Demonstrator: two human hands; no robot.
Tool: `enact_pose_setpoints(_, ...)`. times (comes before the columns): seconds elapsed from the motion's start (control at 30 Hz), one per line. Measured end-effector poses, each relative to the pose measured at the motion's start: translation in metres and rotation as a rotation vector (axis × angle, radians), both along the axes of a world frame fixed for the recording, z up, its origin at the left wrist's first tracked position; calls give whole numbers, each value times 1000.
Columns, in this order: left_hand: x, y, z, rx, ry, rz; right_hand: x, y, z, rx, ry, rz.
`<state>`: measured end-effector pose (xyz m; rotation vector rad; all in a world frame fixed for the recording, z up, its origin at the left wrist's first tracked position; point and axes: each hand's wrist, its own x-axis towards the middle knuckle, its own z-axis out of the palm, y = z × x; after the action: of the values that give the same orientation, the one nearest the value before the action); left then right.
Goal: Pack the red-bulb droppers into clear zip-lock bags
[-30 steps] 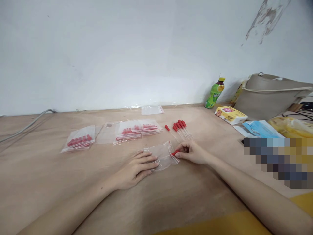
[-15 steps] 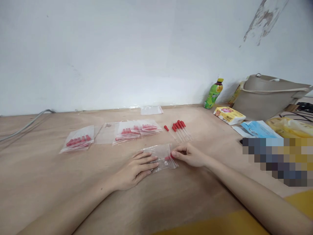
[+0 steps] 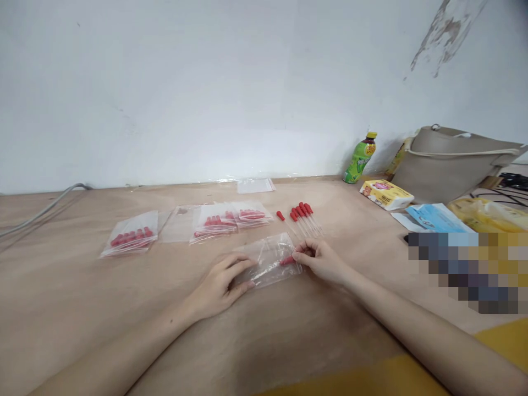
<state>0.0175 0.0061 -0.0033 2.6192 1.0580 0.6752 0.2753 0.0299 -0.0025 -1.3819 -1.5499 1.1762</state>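
Note:
A clear zip-lock bag [image 3: 268, 272] lies in front of me, with red dropper bulbs [image 3: 286, 260] showing near its right end. My left hand [image 3: 223, 283] holds the bag's left end between bent fingers and thumb. At the opposite end, my right hand [image 3: 317, 261] pinches the bag's edge beside the bulbs; its fingertips partly hide what lies there. Just beyond that hand are several loose droppers [image 3: 303, 214] with red bulbs and clear stems. One more dropper [image 3: 281, 215] lies slightly left of that group.
Filled bags of droppers [image 3: 132, 236] lie at left, with more filled bags [image 3: 216, 220] mid-table. An unfilled bag [image 3: 253, 186] is by the wall. At right stand a green drink bottle [image 3: 361, 158], a tissue pack [image 3: 385, 194], a blue mask packet [image 3: 439, 218] and a grey bag [image 3: 449, 162].
My left hand has gone from lying flat on the bag to bent fingers at its left end. The bag looks more spread out; my right hand stays at its edge.

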Motion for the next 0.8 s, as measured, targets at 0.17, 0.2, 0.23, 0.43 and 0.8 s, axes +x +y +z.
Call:
enact_pose_setpoints(0.17, -1, 4, -3, -15, 24, -9, 4, 1, 0, -32, 97, -49)
enact_pose_setpoints(0.2, -1, 4, -4, -15, 33, -16, 4, 2, 0, -34, 116, -55)
enact_pose_setpoints(0.23, -1, 4, -4, -12, 36, -19, 5, 3, 0, -39, 126, -60)
enact_pose_setpoints(0.43, -1, 2, -2, -2, 30, -27, 10, 6, -6, -213, 136, 17)
enact_pose_setpoints(0.8, -3, 5, -4, 8, 33, -56, 21, 58, 6, 415, -534, -131)
